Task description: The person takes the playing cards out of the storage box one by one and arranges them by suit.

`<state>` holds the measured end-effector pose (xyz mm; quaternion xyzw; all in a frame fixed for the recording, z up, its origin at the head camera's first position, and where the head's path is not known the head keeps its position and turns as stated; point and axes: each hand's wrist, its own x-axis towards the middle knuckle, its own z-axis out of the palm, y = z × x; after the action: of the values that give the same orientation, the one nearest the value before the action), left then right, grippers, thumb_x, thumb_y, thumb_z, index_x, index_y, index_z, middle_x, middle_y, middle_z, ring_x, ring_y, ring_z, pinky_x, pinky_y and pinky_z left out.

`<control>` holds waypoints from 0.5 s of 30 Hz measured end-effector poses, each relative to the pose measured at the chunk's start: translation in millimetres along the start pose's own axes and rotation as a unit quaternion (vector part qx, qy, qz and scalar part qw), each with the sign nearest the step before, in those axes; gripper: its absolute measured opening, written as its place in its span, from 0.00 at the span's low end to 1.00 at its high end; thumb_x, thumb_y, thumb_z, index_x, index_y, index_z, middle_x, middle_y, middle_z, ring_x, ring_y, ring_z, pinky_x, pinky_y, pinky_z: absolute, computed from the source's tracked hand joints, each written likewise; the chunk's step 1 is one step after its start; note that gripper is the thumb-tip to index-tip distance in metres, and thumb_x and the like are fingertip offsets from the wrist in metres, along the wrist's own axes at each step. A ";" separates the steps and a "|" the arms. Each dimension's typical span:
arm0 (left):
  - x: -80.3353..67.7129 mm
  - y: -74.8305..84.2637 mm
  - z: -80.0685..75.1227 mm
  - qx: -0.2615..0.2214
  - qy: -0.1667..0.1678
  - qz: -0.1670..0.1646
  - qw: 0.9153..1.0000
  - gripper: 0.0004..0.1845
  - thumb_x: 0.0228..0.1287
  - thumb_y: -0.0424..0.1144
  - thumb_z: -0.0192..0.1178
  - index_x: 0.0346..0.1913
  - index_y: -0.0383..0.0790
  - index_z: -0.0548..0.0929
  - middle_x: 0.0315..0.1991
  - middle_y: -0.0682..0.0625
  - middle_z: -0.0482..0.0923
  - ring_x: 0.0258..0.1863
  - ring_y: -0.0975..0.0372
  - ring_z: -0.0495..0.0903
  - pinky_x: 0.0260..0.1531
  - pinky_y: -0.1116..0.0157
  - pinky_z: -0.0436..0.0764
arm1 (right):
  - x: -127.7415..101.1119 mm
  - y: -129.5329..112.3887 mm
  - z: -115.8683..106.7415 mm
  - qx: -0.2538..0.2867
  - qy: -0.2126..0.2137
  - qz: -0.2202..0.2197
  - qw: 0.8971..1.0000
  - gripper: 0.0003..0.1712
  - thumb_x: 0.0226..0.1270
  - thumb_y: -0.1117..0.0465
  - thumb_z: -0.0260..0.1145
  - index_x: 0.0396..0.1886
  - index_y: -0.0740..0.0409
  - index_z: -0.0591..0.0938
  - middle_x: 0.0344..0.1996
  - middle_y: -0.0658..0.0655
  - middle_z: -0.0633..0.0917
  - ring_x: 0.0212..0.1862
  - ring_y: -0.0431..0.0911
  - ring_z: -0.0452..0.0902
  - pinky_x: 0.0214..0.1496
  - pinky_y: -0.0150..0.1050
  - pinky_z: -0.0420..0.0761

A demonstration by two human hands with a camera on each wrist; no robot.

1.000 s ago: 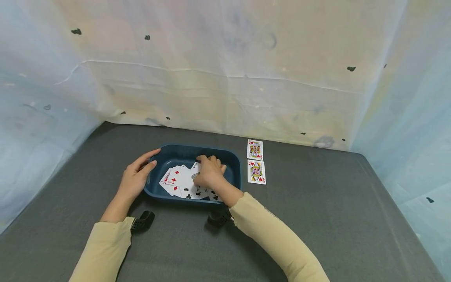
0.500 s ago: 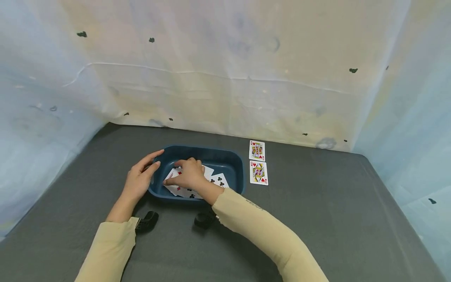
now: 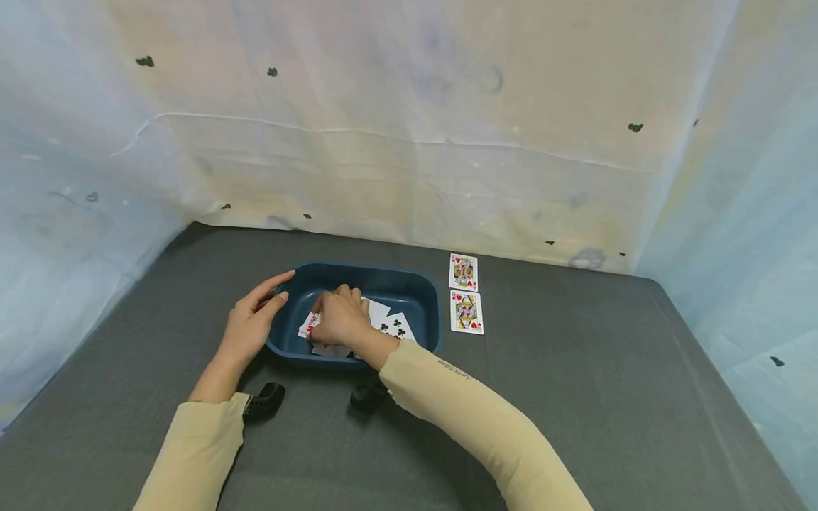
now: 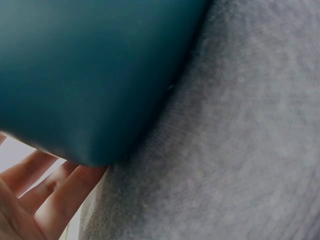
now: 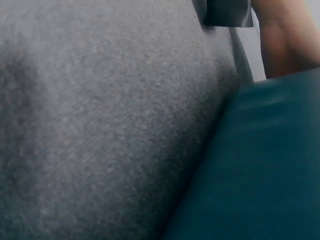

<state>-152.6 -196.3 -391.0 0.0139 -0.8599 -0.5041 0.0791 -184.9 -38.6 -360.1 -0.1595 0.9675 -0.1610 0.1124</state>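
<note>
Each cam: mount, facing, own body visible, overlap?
Head: head-worn, faces forward and down at blue tub, playing cards; left hand, right hand, sleeves show.
Left wrist: wrist-worn, faces tub's outside, gray cloth; left fingers show.
Right wrist: wrist-worn, faces tub's outside, cloth; bare skin at top right, likely left arm's.
Shared: both wrist views, tub and cloth.

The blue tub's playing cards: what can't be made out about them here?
Head view: the right hand covers part of the playing cards; whether it grips one is unclear.
Head view: overlap hides how many there are.
Left wrist view: the blue tub hides the cards.
Right wrist view: it blocks them too.
</note>
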 end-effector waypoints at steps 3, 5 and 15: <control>0.5 -0.1 -0.6 -0.001 0.000 0.000 1.000 0.23 0.75 0.49 0.46 0.69 0.55 0.68 0.62 0.39 0.71 0.53 0.50 0.71 0.48 0.55 0.68 | 0.1 -0.6 -0.4 -0.038 0.010 -0.011 0.999 0.31 0.52 0.44 0.74 0.57 0.43 0.80 0.51 0.51 0.75 0.48 0.44 0.63 0.44 0.37 0.61; 0.5 -0.1 -0.9 -0.001 -0.002 0.001 1.000 0.23 0.75 0.49 0.46 0.69 0.55 0.68 0.63 0.38 0.71 0.54 0.49 0.71 0.49 0.54 0.68 | 0.3 -0.6 -0.4 -0.057 0.018 -0.018 0.998 0.30 0.52 0.43 0.73 0.56 0.43 0.80 0.50 0.51 0.75 0.47 0.44 0.63 0.43 0.37 0.60; -0.3 -0.2 -0.8 -0.009 0.001 -0.002 1.000 0.23 0.75 0.49 0.46 0.69 0.55 0.68 0.62 0.38 0.71 0.55 0.48 0.71 0.51 0.50 0.68 | 2.5 -1.5 -2.2 -0.065 -0.015 -0.028 0.997 0.28 0.55 0.43 0.72 0.56 0.43 0.79 0.51 0.50 0.74 0.48 0.44 0.64 0.44 0.38 0.60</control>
<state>-152.2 -197.0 -390.8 0.0158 -0.8552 -0.5120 0.0788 -187.4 -40.3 -357.9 -0.1958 0.9693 -0.0987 0.1116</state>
